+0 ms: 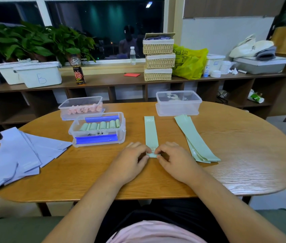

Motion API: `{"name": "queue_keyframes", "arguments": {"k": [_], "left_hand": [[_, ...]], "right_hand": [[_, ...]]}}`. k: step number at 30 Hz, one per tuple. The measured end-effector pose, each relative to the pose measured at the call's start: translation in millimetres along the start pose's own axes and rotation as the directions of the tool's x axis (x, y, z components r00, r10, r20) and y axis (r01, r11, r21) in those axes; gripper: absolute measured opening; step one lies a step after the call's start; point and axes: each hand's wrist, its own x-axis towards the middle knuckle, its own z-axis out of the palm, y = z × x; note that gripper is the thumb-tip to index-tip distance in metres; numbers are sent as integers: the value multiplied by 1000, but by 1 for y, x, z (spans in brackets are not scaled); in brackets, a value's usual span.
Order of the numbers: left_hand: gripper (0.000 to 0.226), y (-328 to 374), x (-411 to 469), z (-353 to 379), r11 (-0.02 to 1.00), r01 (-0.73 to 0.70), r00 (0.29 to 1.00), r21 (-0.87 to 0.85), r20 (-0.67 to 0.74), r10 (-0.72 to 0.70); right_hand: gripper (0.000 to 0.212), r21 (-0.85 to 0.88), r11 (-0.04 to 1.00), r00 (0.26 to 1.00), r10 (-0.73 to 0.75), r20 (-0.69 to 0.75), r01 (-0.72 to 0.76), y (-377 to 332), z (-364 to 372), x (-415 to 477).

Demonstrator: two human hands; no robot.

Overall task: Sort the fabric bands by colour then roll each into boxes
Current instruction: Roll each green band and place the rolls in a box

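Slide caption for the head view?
Left hand and right hand pinch the green band at its near end on the table, beside a box of green rolls.

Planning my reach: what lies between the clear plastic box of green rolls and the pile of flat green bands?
In the head view, one pale green fabric band, its near end pinched by left hand and right hand.

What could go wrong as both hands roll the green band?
The roll may start crooked: the left hand and right hand pinch only the near end of the green band; the rest lies free. The box of green rolls looks nearly full, so fitting may be tight.
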Motion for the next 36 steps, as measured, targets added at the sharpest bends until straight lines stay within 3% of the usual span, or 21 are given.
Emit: {"name": "queue_keyframes", "arguments": {"k": [23,36], "left_hand": [[14,-6,-3,1,997,-24,999,-68,-26,22],[34,5,-8,-2,981,-36,998,192,-43,45]], "right_hand": [[9,90,996,1000,-13,-12,14,3,-2,-1],[25,-90,996,999,-26,-48,22,0,-1,-2]]}}
